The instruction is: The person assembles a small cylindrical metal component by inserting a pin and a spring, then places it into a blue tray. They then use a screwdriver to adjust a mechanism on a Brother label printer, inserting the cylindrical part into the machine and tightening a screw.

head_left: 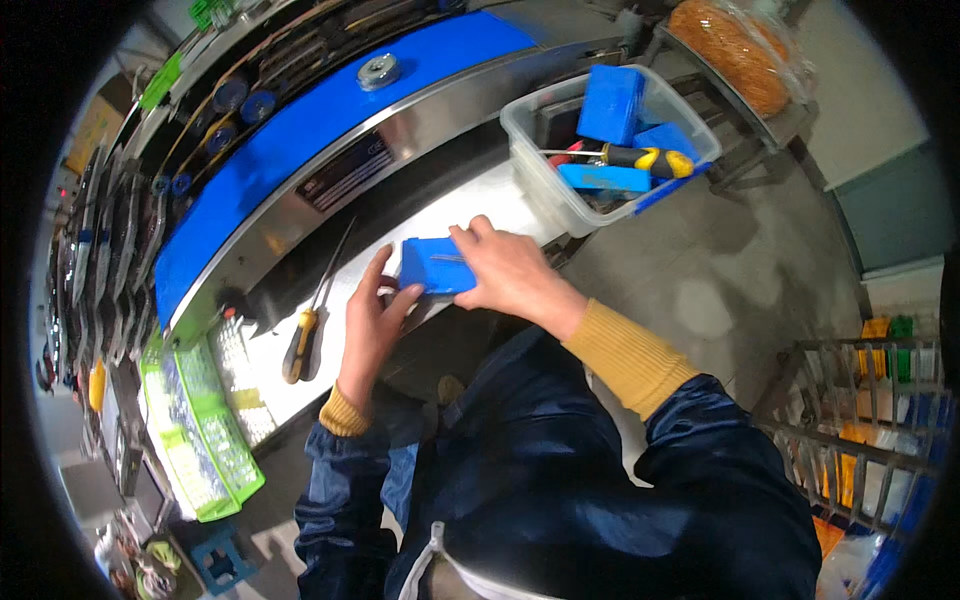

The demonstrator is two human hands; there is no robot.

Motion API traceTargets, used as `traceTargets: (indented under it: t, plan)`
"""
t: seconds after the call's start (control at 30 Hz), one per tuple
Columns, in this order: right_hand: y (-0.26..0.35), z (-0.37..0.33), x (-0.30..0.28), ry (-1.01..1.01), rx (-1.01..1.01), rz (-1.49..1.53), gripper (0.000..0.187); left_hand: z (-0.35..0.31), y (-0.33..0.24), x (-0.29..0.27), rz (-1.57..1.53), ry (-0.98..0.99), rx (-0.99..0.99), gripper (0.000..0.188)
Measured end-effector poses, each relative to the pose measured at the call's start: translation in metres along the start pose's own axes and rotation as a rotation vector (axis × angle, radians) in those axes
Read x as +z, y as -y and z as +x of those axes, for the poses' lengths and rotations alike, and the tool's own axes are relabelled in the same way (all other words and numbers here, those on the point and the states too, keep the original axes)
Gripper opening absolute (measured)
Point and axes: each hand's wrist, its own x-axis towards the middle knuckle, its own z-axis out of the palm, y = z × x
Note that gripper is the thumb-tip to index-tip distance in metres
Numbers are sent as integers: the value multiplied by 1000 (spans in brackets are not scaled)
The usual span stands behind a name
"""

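Note:
A small blue box [425, 262] is between my two hands, just above the near edge of a brightly lit white work surface [470, 213]. My right hand [510, 270] grips its right end, fingers on the far side and thumb on the near side. My left hand [372, 325] curls around the left end, with the thumb against the near left corner. A thin metallic sliver [446, 258] shows on the box's top; its kind cannot be made out. To the left of my left hand lies a long-shafted screwdriver [302, 345] with a yellow and black handle.
A clear plastic bin [560, 205] at upper right holds blue boxes and a yellow-black screwdriver [650, 160]. Behind runs a blue-topped metal machine edge [330, 140] carrying a round metal part [378, 71]. Green perforated baskets [205, 440] stand left; a wire cart [860, 440] stands right.

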Motion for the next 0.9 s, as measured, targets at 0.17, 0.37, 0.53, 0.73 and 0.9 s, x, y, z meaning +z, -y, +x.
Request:
traceTargets:
  t: [0.17,0.37,0.53,0.73,0.9]
  plan:
    - [-4,9,2,19,-64,31,64,-19,-8,-2,-130,-105,-142,53]
    - [21,-10,-37,-10,-45,38,69,-34,3,-11,-124,-347,-68,37]
    - [-21,-29,-130,-411,123,-28,76,-67,2,-9,-182,-289,-56,33]
    - [-78,-5,-157,-172,473,-274,85,-99,-8,12,-246,-141,-138,31]
    - [-87,0,-157,-182,430,-311,89,-115,-6,18,-271,-108,-162,33]
